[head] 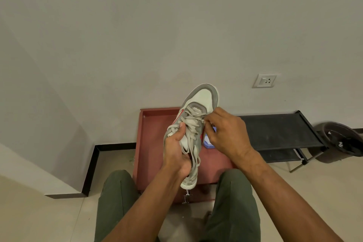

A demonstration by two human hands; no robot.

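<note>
The sneaker (202,100) is grey and white with red side marks, held in the air with its toe pointing away. Its beige laces (191,133) are loose, ends hanging toward the heel.

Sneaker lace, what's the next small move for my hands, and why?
Probably pull the lace a little way through its eyelet. The right hand pinches it at the eyelet row of the sneaker, the left hand grips the sneaker steady over the red tray, and the lace ends hang loose, untied.

White and grey sneaker (204,98) with red accent, beige laces (191,129), reddish-brown tray (155,124), black rack (279,131)
</note>
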